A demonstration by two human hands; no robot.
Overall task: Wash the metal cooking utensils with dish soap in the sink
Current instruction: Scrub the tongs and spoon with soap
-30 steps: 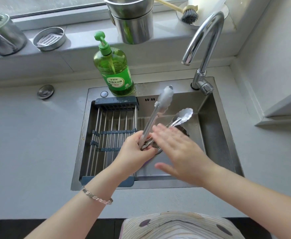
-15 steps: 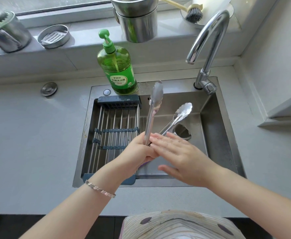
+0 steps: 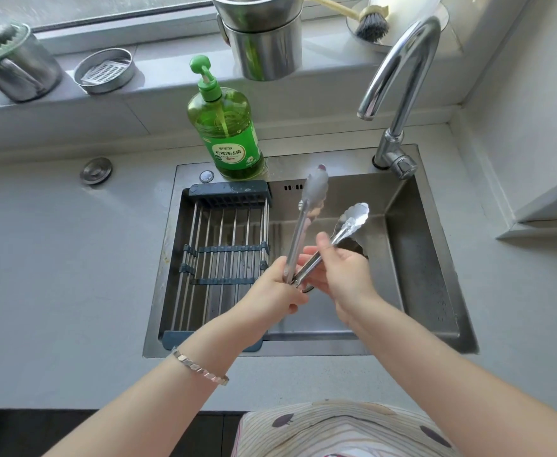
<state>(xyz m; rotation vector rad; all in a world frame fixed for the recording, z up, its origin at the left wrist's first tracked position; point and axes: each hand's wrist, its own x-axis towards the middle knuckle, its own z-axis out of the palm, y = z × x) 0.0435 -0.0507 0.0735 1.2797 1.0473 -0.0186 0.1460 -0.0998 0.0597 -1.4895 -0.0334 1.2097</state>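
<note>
Grey worktop (image 3: 56, 275) around a steel sink (image 3: 415, 258). Over the basin the left hand (image 3: 270, 291) grips silicone-tipped tongs (image 3: 298, 232) and scalloped tongs (image 3: 349, 222) near their hinges; the right hand (image 3: 343, 275) curls round the scalloped shaft. Rubbing hinge to tip, firmly held, should clean best.

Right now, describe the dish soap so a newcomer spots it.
Find the steel sink. On its back rim, left of the faucet and behind the drying rack, stands the dish soap bottle. Unlike the metal items around it, it is translucent green with a pump.
</note>
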